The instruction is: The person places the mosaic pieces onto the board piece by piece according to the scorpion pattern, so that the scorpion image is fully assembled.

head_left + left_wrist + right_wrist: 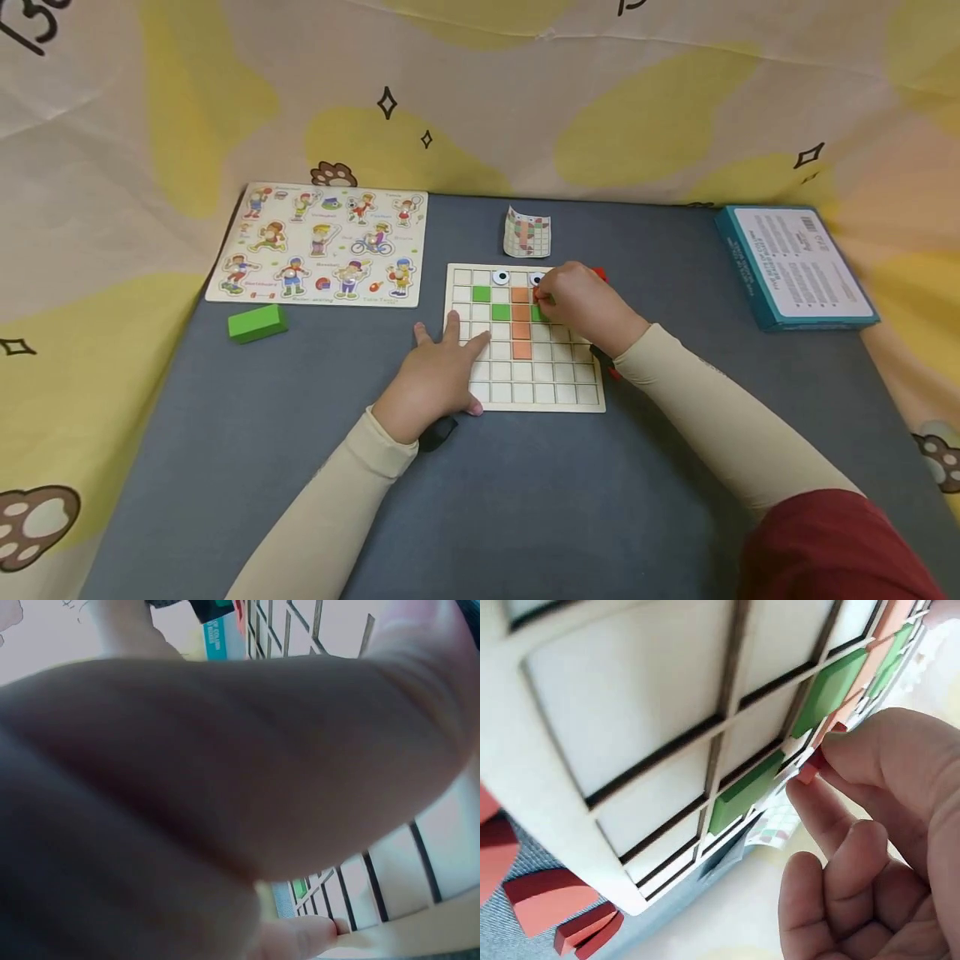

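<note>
A wooden grid board (555,400) lies flat on the grey table, with orange square tiles (521,329) in a column, green tiles (482,293) and eye tiles (501,277) in some cells. My left hand (431,379) rests with spread fingers across the board's left edge. Over the upper right part of the grid, my right hand (588,304) pinches a small red piece (808,766) between thumb and fingertips, right by the green tiles. Several more red pieces (547,896) lie on the table along the board's right side, mostly hidden by the right arm in the head view.
Behind the board stands a small curled pattern card (527,237). To the left are a sports-figure puzzle board (315,258) and a green block (257,323). A teal box (802,267) lies at the right. Printed fabric (480,83) hangs behind the table.
</note>
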`<action>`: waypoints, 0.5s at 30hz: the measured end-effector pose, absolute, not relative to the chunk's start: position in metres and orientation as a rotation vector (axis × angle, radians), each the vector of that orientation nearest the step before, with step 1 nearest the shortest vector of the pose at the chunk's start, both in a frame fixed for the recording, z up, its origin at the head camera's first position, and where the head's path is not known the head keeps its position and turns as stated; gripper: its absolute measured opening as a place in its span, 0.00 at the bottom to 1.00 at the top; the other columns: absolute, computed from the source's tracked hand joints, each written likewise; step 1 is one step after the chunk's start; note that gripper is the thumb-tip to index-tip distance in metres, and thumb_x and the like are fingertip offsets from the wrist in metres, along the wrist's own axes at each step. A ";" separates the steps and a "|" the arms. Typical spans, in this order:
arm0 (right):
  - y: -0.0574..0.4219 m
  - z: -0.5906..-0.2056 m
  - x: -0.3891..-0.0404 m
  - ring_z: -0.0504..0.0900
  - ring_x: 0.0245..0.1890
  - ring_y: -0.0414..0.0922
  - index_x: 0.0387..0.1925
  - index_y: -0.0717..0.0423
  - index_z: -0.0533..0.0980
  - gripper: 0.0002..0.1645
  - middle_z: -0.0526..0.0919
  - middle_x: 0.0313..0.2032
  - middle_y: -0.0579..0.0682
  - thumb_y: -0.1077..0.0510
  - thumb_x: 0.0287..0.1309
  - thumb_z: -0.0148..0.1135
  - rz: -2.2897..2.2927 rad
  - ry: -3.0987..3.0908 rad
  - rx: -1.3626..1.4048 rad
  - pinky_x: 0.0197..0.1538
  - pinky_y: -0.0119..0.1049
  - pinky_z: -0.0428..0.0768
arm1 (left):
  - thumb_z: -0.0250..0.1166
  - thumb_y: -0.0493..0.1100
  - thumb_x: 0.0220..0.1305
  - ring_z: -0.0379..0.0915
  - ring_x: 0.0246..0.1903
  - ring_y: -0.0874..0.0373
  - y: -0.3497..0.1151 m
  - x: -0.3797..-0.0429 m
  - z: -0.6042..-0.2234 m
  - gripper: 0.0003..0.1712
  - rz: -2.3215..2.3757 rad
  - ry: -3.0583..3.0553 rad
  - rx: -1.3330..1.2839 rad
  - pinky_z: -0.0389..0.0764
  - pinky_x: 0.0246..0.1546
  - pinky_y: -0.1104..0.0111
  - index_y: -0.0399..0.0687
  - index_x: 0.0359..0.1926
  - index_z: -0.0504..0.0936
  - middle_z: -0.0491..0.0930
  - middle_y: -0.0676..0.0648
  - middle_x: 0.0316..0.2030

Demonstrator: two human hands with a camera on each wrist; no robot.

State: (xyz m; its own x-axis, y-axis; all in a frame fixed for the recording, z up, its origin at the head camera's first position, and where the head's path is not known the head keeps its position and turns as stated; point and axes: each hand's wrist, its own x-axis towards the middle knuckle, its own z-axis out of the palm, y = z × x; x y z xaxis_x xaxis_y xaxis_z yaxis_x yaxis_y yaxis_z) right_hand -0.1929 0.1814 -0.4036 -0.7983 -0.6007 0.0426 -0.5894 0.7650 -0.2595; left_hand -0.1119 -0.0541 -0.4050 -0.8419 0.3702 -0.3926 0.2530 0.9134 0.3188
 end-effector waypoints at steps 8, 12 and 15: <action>0.183 -0.407 -0.188 0.81 0.47 0.57 0.43 0.61 0.90 0.07 0.88 0.45 0.56 0.64 0.66 0.71 -0.306 2.928 -0.926 0.55 0.49 0.79 | 0.88 0.53 0.47 0.41 0.71 0.09 -0.054 -0.112 -0.404 0.63 0.355 2.613 0.462 0.80 0.52 0.35 0.56 0.82 0.65 0.46 0.26 0.81; 0.187 -0.404 -0.187 0.79 0.52 0.58 0.47 0.60 0.89 0.10 0.85 0.50 0.57 0.64 0.71 0.65 -0.351 2.896 -0.847 0.58 0.51 0.77 | 0.88 0.53 0.47 0.42 0.71 0.09 -0.054 -0.112 -0.405 0.63 0.349 2.615 0.461 0.81 0.51 0.36 0.56 0.82 0.65 0.46 0.27 0.81; 0.197 -0.399 -0.190 0.77 0.56 0.58 0.51 0.59 0.88 0.13 0.82 0.54 0.57 0.63 0.73 0.61 -0.416 2.909 -0.764 0.62 0.53 0.75 | 0.88 0.53 0.47 0.43 0.70 0.09 -0.054 -0.112 -0.405 0.63 0.351 2.615 0.462 0.82 0.49 0.36 0.56 0.81 0.66 0.46 0.27 0.81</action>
State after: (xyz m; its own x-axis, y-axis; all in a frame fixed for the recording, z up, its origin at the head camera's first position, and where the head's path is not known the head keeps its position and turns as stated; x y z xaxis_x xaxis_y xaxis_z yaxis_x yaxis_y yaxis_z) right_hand -0.1898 0.1971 -0.3994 -0.8681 -0.4953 -0.0321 -0.4665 0.8363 -0.2882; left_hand -0.1117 -0.0535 -0.4052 -0.8386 0.3772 -0.3930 0.2602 0.9112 0.3193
